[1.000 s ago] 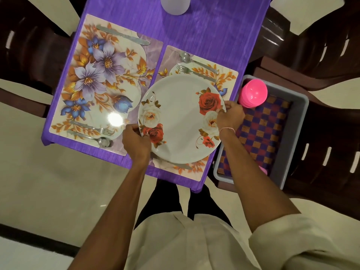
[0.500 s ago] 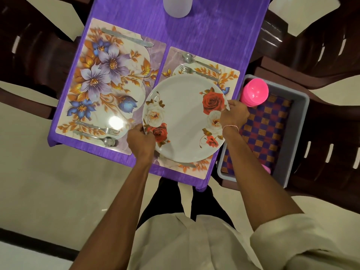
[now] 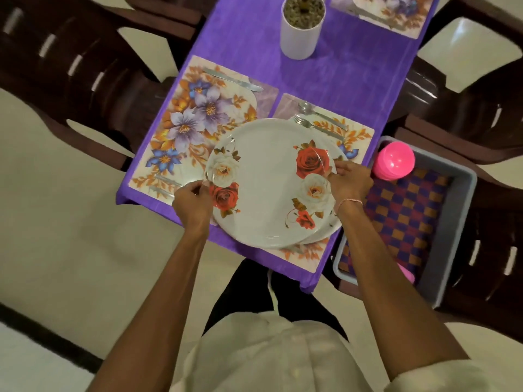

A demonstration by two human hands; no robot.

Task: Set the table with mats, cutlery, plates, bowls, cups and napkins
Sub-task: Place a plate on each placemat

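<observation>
Head view: pinching rose-printed plate [image 3: 268,193] by rims with left hand [image 3: 192,202] and right hand [image 3: 349,183]; shallow grip, may slip past near edge of counter [image 3: 353,80].

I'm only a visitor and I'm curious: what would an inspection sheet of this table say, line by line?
Surface: table under a purple tablecloth; left floral mat and right floral mat lie side by side.
Job's things: white round rose-printed plate over the right mat, with a second plate rim beneath it; steel knife on the left mat; steel spoon and steel fork on the right mat; pink plastic cups in a grey plastic bin.
Clutter: white cylindrical pot mid-table.
Hands: left hand and right hand grip opposite rims of the plate.
Cables: nothing seen.
Surroundings: dark brown plastic chairs, pale floor.
</observation>
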